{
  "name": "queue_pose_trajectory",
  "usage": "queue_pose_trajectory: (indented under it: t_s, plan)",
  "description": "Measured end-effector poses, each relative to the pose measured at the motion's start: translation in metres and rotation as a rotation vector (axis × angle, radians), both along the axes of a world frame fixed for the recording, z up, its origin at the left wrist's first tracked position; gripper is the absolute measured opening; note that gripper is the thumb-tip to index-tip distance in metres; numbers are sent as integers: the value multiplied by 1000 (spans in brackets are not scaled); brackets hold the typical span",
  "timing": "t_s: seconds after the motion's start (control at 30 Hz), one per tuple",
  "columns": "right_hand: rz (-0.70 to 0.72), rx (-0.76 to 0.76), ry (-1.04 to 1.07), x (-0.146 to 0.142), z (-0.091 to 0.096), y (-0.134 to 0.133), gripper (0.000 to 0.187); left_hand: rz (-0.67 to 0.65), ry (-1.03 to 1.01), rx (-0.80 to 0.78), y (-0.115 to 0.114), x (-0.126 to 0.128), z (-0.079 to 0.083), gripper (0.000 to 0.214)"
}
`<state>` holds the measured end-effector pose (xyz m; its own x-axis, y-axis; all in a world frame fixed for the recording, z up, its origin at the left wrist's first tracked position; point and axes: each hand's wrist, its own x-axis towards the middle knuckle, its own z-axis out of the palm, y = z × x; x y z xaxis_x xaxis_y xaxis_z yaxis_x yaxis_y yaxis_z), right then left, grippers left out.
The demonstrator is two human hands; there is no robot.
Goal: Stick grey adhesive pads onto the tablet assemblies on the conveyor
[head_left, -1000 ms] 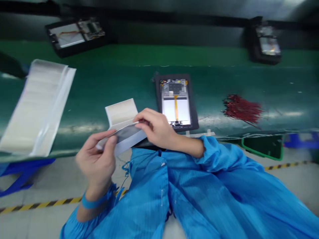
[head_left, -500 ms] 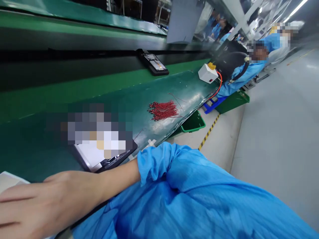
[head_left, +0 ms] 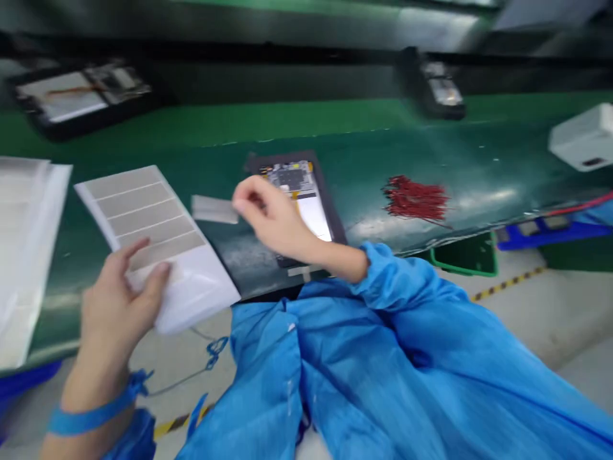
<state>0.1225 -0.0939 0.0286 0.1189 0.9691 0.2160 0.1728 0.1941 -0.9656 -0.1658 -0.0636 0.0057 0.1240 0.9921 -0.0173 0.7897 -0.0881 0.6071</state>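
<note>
My left hand (head_left: 122, 294) grips the lower left edge of a white backing sheet (head_left: 201, 287) that carries several grey adhesive strips (head_left: 153, 207). Between the thumb and fingers of my right hand (head_left: 272, 217) is the end of one loose grey adhesive strip (head_left: 214, 209), which sticks out to the left. Under and behind that hand lies an open tablet (head_left: 313, 214) with its circuit board and pale battery showing; my hand and forearm hide part of it.
More white sheets (head_left: 29, 255) lie at the far left. A bundle of red wires (head_left: 416, 198) rests right of the tablet, with a white box (head_left: 582, 137) beyond. Two other open devices (head_left: 76, 99) stand farther back. Below the bench edge is a green bin (head_left: 467, 255).
The view has swung left and down. My left hand with the sheet has come into sight, and my right hand now shows holding a strip near the tablet.
</note>
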Motion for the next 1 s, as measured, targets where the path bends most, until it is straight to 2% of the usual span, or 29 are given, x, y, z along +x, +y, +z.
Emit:
queue_pose_trajectory:
  t_s: [0.07,0.13,0.17,0.23,0.3,0.37,0.43,0.5,0.57,0.63,0.7,0.77,0.87,1.0]
  plan:
    - [1,-30,22,12,-2,-4,13,104,235,56,5,-16,3,100]
    - [7,-57,30,20,0,-13,12,73,264,276,3,-16,7,110]
    - [20,-68,39,21,2,-18,12,24,191,387,-2,-10,10,103]
    - [54,-85,73,19,6,-29,12,-82,-67,444,-17,15,13,77]
    - [85,-102,115,15,8,-38,12,-214,-399,237,-36,50,15,55]
    - [92,-118,120,11,9,-45,11,-300,-587,124,-52,86,14,40]
    - [64,-106,54,11,9,-51,10,-308,-667,91,-61,112,12,21]
    - [-33,-49,-45,19,9,-55,11,-311,-676,92,-66,125,10,14]
    - [-180,5,-124,34,10,-57,15,-345,-651,110,-69,128,7,13]
    - [-272,-4,-163,54,10,-61,19,-355,-613,169,-71,124,4,10]
    - [-237,-91,-155,71,8,-67,19,-325,-562,293,-75,118,-2,4]
    - [-152,-218,-125,82,3,-76,17,-333,-500,429,-79,112,-8,11]
    - [-95,-370,-127,83,-6,-87,15,-480,-416,555,-85,105,-19,26]
    - [-67,-445,-196,75,-13,-91,14,-649,-333,593,-89,103,-29,44]
